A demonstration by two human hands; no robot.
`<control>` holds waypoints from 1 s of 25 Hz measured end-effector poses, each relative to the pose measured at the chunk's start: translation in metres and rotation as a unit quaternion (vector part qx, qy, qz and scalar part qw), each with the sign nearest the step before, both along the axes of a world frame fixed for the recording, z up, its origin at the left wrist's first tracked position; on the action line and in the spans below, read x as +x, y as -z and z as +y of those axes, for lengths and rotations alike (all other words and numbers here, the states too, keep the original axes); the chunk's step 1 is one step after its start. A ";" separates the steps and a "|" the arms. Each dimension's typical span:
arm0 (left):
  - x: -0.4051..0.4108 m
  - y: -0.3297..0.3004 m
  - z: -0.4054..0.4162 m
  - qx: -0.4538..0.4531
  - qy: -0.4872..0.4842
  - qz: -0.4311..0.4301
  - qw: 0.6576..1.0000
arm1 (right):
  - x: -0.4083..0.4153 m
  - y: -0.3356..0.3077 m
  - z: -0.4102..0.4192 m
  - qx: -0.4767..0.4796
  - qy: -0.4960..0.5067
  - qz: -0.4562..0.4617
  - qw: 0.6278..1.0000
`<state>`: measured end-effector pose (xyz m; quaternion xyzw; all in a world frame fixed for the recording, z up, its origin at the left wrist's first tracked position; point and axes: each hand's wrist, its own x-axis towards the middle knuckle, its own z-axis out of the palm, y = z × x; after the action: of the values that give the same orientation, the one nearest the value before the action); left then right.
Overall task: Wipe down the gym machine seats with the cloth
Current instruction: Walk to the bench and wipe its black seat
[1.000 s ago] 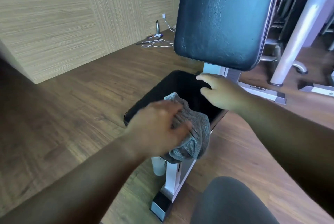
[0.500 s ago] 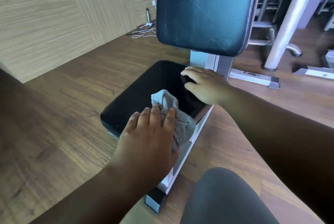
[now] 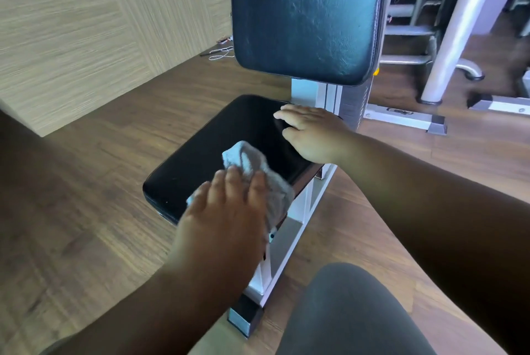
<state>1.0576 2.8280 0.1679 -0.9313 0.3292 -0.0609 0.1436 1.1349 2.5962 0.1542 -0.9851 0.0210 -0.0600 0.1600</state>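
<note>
On the wood floor (image 3: 100,182), left hand (image 3: 229,211), fingers flat, has pushed the cloth (image 3: 258,171) toward the seat's (image 3: 206,148) 5 o'clock edge; right hand (image 3: 312,133) rests flat at 1 o'clock, so wiping continues

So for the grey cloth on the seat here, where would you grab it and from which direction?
Probably the bunched fold of the cloth that sticks out beyond the left hand, coming down from above. That end stands up off the black seat pad, so fingers can close round it; the rest lies pressed flat under the hand or hangs over the seat's edge.

Glossy seat (image 3: 218,139), nubby cloth (image 3: 258,171).
</note>
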 end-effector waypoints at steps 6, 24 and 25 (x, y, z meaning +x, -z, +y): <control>0.007 -0.011 -0.023 0.016 -0.079 0.041 0.996 | 0.006 0.006 -0.004 -0.003 -0.004 -0.017 1.000; 0.099 -0.004 0.049 -0.263 -0.175 0.179 0.932 | 0.017 0.019 -0.008 -0.038 0.044 -0.005 0.998; 0.114 -0.011 0.045 -0.297 -0.191 0.211 0.911 | 0.016 0.018 -0.007 -0.034 0.044 -0.006 0.998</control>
<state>1.1718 2.8733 0.1786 -0.9671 0.1347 0.0706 -0.2040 1.1508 2.5892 0.1364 -0.9876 0.0616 -0.0740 0.1236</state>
